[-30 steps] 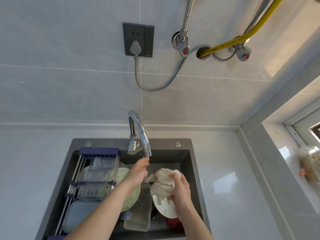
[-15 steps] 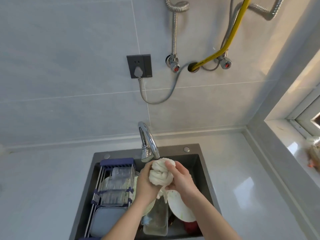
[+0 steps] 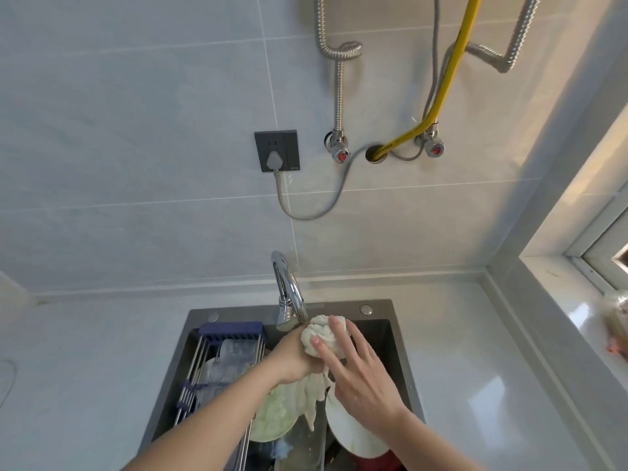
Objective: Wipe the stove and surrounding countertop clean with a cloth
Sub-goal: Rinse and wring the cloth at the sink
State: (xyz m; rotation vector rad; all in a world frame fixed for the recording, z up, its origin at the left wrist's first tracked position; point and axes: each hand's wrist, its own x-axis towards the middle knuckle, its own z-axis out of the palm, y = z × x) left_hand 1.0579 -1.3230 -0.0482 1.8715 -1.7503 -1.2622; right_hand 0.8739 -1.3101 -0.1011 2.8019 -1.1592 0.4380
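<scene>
Both hands meet over the sink (image 3: 401, 338), just below the tap's spout. Left hand (image 3: 295, 355) is curled round the bunched white cloth (image 3: 319, 338) from the left side, gripping it, with its fingers hidden behind the wad. Right hand (image 3: 356, 372) lies against the cloth from the right with its fingers stretched out nearly straight, two fingertips pressed on the front of the bundle; it presses rather than clutches. A loose, wet tail of the cloth hangs down between the two wrists toward the dishes below.

The cloth sits right under the curved chrome tap (image 3: 289, 294), touching or almost touching the spout end; I cannot tell whether water is running.

Inside the dark sink, a wire rack (image 3: 224, 348) with a blue end piece spans the left half and holds clear containers. Beneath the forearms lie a pale green plate (image 3: 275, 416) and a white plate (image 3: 353, 436), the white one leaning on edge, with something red just beside it at the bottom edge of the view.

Pale counter (image 3: 475, 368) surrounds the sink on both sides. On the tiled wall above, a dark socket (image 3: 277, 151) carries a grey plug, its cord looping right toward a hole in the wall. A yellow hose (image 3: 452, 69) enters that hole, and two valves with red knobs stand on either side of it, fed by metal hoses. A window sill (image 3: 577, 300) runs along the right.
</scene>
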